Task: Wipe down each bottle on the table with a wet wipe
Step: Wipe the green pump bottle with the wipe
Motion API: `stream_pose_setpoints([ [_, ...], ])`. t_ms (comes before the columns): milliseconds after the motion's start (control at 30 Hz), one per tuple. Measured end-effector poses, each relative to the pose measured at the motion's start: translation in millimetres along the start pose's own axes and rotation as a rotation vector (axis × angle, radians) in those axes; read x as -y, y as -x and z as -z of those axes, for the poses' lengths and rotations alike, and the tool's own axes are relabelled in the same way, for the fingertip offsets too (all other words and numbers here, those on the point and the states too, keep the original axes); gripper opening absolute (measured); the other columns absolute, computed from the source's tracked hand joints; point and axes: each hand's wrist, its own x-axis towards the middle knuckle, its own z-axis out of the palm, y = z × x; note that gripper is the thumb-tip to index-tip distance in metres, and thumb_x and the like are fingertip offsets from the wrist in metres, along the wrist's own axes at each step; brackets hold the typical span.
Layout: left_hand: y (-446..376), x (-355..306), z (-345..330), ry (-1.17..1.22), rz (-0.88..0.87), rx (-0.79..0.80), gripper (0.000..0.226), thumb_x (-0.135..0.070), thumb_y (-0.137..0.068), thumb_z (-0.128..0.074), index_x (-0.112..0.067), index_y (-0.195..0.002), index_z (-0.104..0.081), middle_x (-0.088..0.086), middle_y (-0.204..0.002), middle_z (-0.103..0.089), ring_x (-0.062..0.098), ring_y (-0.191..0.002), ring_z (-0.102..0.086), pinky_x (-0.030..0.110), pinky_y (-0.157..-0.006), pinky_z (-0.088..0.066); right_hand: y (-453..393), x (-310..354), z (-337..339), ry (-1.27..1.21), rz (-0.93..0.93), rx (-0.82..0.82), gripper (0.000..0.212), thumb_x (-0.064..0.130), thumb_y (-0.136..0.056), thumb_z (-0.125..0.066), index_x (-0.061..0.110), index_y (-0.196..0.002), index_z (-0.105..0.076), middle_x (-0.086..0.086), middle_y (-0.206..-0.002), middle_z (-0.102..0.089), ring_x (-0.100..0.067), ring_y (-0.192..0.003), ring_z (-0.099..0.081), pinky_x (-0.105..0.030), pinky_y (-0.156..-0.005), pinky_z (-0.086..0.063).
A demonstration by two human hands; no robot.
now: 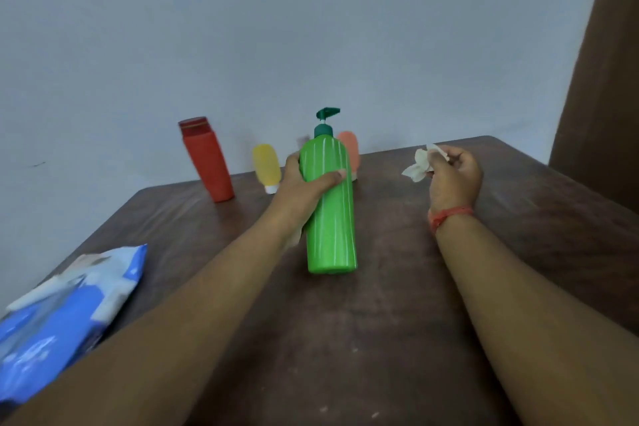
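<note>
A: Where's the tall green plastic pump bottle (pixel 330 204)?

B: At the middle of the dark brown wooden desk (pixel 397 322), near its far half. The left hand (pixel 304 183) grips its upper body, fingers wrapped behind and thumb across the front. Whether its base touches the desk or floats just above, I can't tell.

A: And its long axis?

B: Close to upright, dark green pump at the top, nozzle pointing right.

A: The other hand?

B: The right hand (pixel 453 176) pinches a crumpled white wet wipe (pixel 423 162), held apart from the bottle.

A: Risks?

B: I'd judge the grip sits high, so a hard wipe low down could swing the base or slip it. Behind stand a red flat-sided bottle (pixel 207 161), a small yellow tube (pixel 266 166) and a peach tube (pixel 350 149); a careless swing could topple them. A blue wipes packet (pixel 69 308) lies near left.
</note>
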Motion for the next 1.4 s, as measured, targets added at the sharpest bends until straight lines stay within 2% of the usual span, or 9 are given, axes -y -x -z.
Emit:
stream_pose_setpoints([
  [133, 50, 10, 44, 0.33, 0.126, -0.014, 0.067, -0.032, -0.08, -0.083, -0.025, -0.135, -0.046, 0.023, -0.124, -0.066, 0.047, -0.097, -0.07, 0.063, -0.077, -0.058, 59, 1, -19, 0.175, 0.057, 0.24, 0.021, 0.004, -0.088, -0.065, 0.025, -0.082, -0.064, 0.002, -0.088, -0.07, -0.01, -0.082, -0.068, -0.029, -0.076, -0.056],
  [267, 79, 21, 59, 0.625, 0.265, 0.087, 0.066, -0.056, -0.092, -0.058, -0.013, -0.142, -0.054, 0.027, -0.129, -0.062, 0.041, -0.101, -0.068, 0.063, -0.086, -0.055, 127, -3, -31, 0.212, 0.105, 0.448, 0.022, 0.011, -0.087, -0.066, 0.032, -0.081, -0.065, 0.004, -0.087, -0.071, -0.011, -0.083, -0.069, -0.038, -0.082, -0.057],
  [367, 89, 28, 58, 0.635, 0.3, 0.144, 0.065, -0.06, -0.101, -0.039, -0.009, -0.133, -0.064, 0.024, -0.123, -0.067, 0.036, -0.103, -0.068, 0.055, -0.095, -0.055, 158, 2, -28, 0.274, 0.169, 0.54, 0.024, 0.011, -0.092, -0.065, 0.033, -0.083, -0.065, 0.005, -0.084, -0.069, -0.011, -0.075, -0.065, -0.03, -0.062, -0.056],
  [467, 93, 26, 53, 0.657, 0.286, 0.252, 0.066, -0.059, -0.102, -0.037, -0.006, -0.125, -0.068, 0.022, -0.11, -0.071, 0.033, -0.089, -0.072, 0.049, -0.074, -0.062, 164, 15, -28, 0.342, 0.242, 0.586, 0.02, 0.015, -0.095, -0.063, 0.034, -0.088, -0.065, 0.001, -0.084, -0.064, -0.012, -0.062, -0.059, -0.024, -0.045, -0.047],
  [567, 84, 30, 58, 0.671, 0.266, 0.345, 0.075, -0.067, -0.097, -0.035, -0.007, -0.127, -0.069, 0.023, -0.117, -0.067, 0.035, -0.092, -0.068, 0.049, -0.075, -0.06, 151, 22, -29, 0.393, 0.446, 0.55, 0.023, 0.007, -0.093, -0.064, 0.029, -0.093, -0.067, 0.008, -0.093, -0.065, -0.004, -0.08, -0.064, -0.024, -0.069, -0.054],
  [767, 76, 32, 62, 0.609, 0.27, 0.56, 0.075, -0.069, -0.095, -0.036, -0.008, -0.122, -0.071, 0.023, -0.11, -0.066, 0.037, -0.089, -0.065, 0.047, -0.076, -0.056, 134, 43, -27, 0.525, 0.837, 0.472, 0.029, 0.003, -0.097, -0.049, 0.004, -0.119, -0.068, -0.005, -0.117, -0.047, 0.007, -0.112, -0.046, -0.014, -0.1, -0.039],
  [867, 79, 28, 56, 0.624, 0.235, 0.626, 0.074, -0.064, -0.096, -0.035, -0.006, -0.128, -0.066, 0.024, -0.117, -0.061, 0.035, -0.09, -0.063, 0.045, -0.072, -0.056, 138, 48, -33, 0.622, 1.006, 0.68, 0.032, 0.016, -0.098, -0.047, 0.001, -0.114, -0.07, -0.014, -0.117, -0.059, -0.014, -0.113, -0.055, -0.026, -0.101, -0.045],
  [1067, 85, 16, 50, 0.414, 0.13, 0.645, 0.076, -0.061, -0.095, -0.033, -0.002, -0.139, -0.053, 0.029, -0.116, -0.062, 0.037, -0.087, -0.062, 0.045, -0.069, -0.056, 128, 64, -30, 0.674, 1.304, 0.547, 0.025, 0.006, -0.1, -0.053, -0.001, -0.115, -0.072, -0.013, -0.113, -0.069, -0.031, -0.109, -0.059, -0.037, -0.1, -0.047],
  [1400, 88, 14, 58, 0.476, 0.085, 0.609, 0.072, -0.06, -0.096, -0.031, -0.008, -0.137, -0.059, 0.026, -0.118, -0.062, 0.035, -0.089, -0.064, 0.045, -0.07, -0.057, 132, 59, -26, 0.62, 1.195, 0.526, 0.02, -0.006, -0.093, -0.06, -0.002, -0.106, -0.073, -0.014, -0.102, -0.067, -0.03, -0.094, -0.063, -0.04, -0.084, -0.053],
])
